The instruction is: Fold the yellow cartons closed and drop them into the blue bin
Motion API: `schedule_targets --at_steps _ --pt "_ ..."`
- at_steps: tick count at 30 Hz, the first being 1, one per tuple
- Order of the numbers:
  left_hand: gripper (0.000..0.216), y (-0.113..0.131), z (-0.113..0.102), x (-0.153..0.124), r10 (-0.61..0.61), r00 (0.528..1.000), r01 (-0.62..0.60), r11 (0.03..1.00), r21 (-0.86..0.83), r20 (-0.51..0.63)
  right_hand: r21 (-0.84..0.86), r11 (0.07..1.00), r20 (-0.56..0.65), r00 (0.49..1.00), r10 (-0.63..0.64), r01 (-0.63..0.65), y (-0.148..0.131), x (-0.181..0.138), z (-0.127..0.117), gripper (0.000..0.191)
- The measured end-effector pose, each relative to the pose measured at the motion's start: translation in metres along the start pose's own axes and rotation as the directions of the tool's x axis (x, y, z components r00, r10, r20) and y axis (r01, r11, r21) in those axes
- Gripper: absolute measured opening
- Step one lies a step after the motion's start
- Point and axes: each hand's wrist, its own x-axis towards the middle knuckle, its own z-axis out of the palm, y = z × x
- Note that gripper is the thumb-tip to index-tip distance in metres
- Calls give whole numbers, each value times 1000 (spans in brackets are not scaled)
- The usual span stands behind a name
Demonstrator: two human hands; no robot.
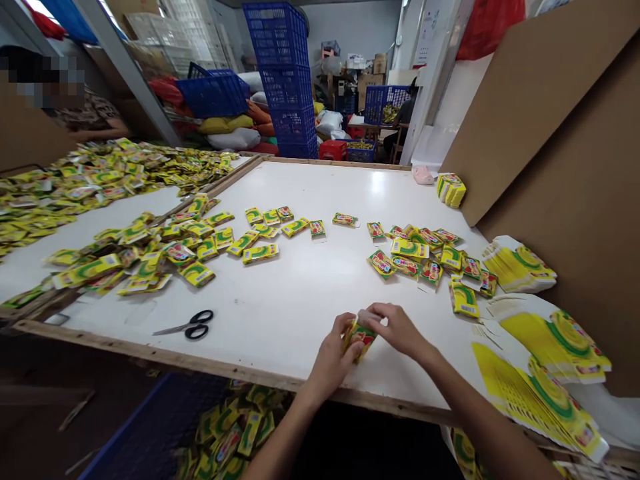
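Working on one small box (364, 341) just inside the front edge of the white tabletop (295, 293), right of that edge's middle. Left hand (330, 357): fingers and thumb closed around the box's side. Right hand (400, 328): thumb and fingers pinched together on a pale piece (369, 317) at the box's upper end; whether flap or insert, cannot tell.

Progress (judged): the box in hand looks partway through, its upper end not seen closed. A cluster of shaped boxes (410, 248) lies toward the right edge; several show white flaps sticking out, so these may be unfinished. More yellow packs (197, 273) lie loose from the middle toward the left edge, many overlapping; their state is hard to read. Apparently left to do: flat cartons (555, 333), fanned in three stacks along the right edge. Total unknown, so no share of the work can be given.

Position: the box sits between the two hands, touching both, its body against the left palm side, its upper end beneath the right fingertips. The shaped boxes lie beyond the right hand, toward the far edge, apart from it. Scissors (195, 325) rest near the front edge, well left of the left hand, untouched.
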Motion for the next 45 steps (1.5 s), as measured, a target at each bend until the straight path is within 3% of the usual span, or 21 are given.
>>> schedule_targets --at_steps 2,5,8,11,14,20,26,36,45 --pt "41 -5 10 0 -64 996 74 985 -159 67 164 983 -88 991 97 -82 -1 -14 15 11" --pt "42 -12 13 -5 -126 989 145 926 -349 78 375 913 -212 945 250 -158 7 -36 33 22" --pt "38 -16 8 -11 -156 978 199 900 -388 139 468 855 -138 937 321 -224 13 -55 46 30" --pt "28 -16 4 -12 -159 970 216 914 -344 187 474 841 -81 938 337 -262 13 -62 51 33" --pt "20 -16 3 -8 -152 980 187 929 -318 132 451 860 -78 950 303 -237 10 -57 53 31" --pt "34 -14 1 -2 -109 993 113 907 -407 33 455 875 -214 933 289 -167 2 -54 58 28" --pt "20 -8 -4 -6 -103 995 104 972 -211 19 391 914 -221 954 205 -106 -9 -61 57 21" --pt "19 -1 8 -3 -185 980 158 951 -266 -78 381 889 -220 909 354 -254 -17 -55 55 24" --pt "20 -8 5 -12 -143 989 150 958 -244 46 384 907 -209 940 269 -174 -13 -67 58 22"
